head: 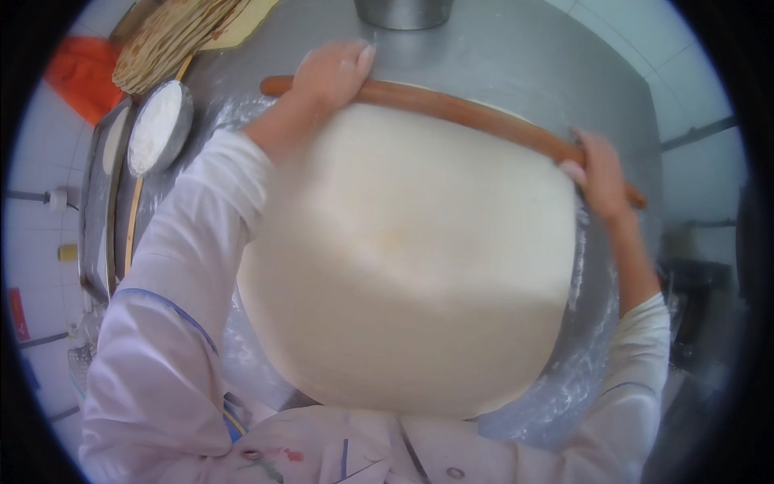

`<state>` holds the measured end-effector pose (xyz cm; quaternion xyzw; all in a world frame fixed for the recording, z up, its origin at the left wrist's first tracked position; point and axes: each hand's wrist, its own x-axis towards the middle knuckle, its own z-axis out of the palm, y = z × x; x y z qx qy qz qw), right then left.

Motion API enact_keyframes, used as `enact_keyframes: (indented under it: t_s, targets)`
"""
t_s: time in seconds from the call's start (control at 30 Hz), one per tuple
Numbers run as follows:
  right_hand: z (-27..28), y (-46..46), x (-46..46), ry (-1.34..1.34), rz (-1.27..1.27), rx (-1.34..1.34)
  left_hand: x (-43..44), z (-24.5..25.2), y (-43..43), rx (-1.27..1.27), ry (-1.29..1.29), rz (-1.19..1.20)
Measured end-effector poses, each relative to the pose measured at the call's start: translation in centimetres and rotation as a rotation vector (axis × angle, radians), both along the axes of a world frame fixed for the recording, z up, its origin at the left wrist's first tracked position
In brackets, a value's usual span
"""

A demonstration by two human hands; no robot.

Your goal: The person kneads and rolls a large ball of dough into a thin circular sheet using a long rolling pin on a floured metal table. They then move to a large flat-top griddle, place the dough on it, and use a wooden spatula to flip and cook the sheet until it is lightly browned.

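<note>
A wide, thin sheet of pale dough (pixel 411 254) covers much of the metal worktop before me. Its near edge reaches my white jacket. Across the dough's far edge lies a long brown wooden rolling pin (pixel 459 112), slanting from upper left to lower right. My left hand (pixel 335 72) is closed over the pin near its left end. Near the other end, my right hand (pixel 595 169) grips it, with the thumb on the near side. The pin's tips stick out beyond both hands.
Left of the dough sits a metal bowl of white flour (pixel 156 128), beside a metal tray (pixel 100 199) and a thin wooden stick (pixel 133 224). Stacked flatbreads (pixel 172 45) lie at the upper left near an orange cloth (pixel 84 75). A metal pot (pixel 404 13) stands at the far edge.
</note>
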<state>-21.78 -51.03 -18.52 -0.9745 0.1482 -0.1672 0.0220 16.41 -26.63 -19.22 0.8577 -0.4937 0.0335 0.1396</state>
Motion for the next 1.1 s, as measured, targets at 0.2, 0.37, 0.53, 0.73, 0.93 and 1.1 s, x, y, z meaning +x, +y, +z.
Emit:
enact_keyframes:
  t_s: [0.2,0.37,0.53,0.73,0.93,1.1]
  targets:
    - [0.5,-2.1,1.9,0.056,0.073,0.047,2.4,-0.5,-3.4,-0.055,0.08,0.086]
    - [1.2,-3.0,3.3,0.122,0.015,0.037,7.0,-2.5,-6.5,0.108,-0.008,0.064]
    - [2.3,-0.7,1.9,0.052,-0.176,-0.07,8.6,-1.5,-6.7,0.106,0.001,0.137]
    - [2.4,11.3,-4.4,0.133,-0.267,0.12,5.7,3.2,-0.4,0.628,-0.387,-0.352]
    - [2.2,22.7,-9.2,0.15,-0.1,0.239,-1.9,-0.7,9.9,-0.102,-0.144,-0.169]
    - [2.6,24.8,-12.6,0.172,-0.02,0.414,-5.4,-0.9,20.3,-0.073,-0.284,-0.232]
